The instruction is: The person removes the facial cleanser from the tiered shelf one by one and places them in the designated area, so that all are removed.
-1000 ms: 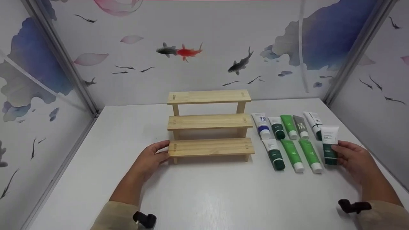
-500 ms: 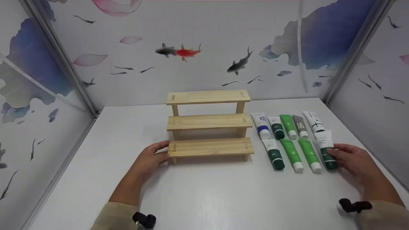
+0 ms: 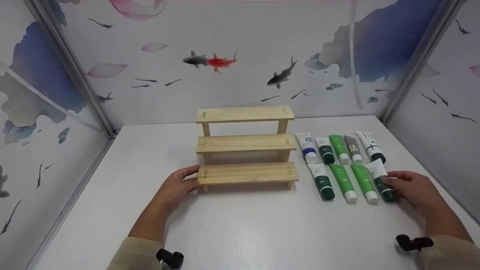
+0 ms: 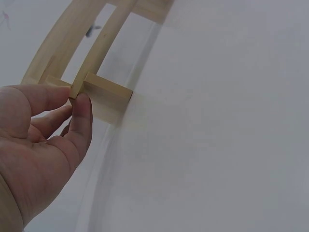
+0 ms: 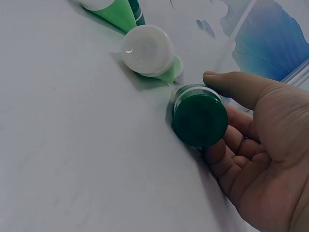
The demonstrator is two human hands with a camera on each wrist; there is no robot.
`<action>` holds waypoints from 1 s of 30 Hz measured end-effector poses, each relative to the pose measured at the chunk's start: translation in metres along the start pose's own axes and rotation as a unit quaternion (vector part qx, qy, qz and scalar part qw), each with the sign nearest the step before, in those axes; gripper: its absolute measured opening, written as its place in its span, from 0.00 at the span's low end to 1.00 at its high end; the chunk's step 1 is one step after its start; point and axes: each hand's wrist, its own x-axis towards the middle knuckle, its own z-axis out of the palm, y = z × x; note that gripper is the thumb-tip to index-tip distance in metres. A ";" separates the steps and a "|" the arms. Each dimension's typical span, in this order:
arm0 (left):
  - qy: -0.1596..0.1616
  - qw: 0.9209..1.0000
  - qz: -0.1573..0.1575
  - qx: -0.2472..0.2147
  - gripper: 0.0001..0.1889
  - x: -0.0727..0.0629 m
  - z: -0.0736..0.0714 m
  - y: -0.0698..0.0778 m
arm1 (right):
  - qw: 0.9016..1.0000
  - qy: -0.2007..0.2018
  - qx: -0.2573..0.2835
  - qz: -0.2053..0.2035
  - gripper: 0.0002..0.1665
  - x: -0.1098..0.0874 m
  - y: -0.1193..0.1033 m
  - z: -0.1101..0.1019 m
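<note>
A three-step wooden display rack [image 3: 247, 173] stands in the middle of the table. At the left end of its lowest step, my left hand [image 3: 180, 187] pinches the board, thumb and fingers on opposite faces of the corner in the left wrist view [image 4: 48, 125]. My right hand [image 3: 414, 189] holds a white and dark green squeeze tube [image 3: 382, 182] from its right side, thumb over the top. That tube lies slanted at the right end of the front row, its green cap [image 5: 200, 121] facing the right wrist camera. A light green tube [image 3: 364, 183] lies just left of it.
Several more tubes lie in two rows right of the rack, among them a white and blue one [image 3: 306, 147], a grey one [image 3: 353, 149] and a white and black one [image 3: 370, 146]. Printed wall panels [image 3: 240, 86] enclose the white table [image 3: 240, 228].
My right hand has brought the white and dark green tube down and left, from upright to lying slanted beside the light green tube. My left hand has stayed on the rack.
</note>
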 end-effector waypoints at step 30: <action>-0.007 1.000 0.007 -0.004 0.28 0.000 -0.002 -0.002 | 0.993 0.073 0.097 -0.004 0.43 -0.003 -0.002 -0.004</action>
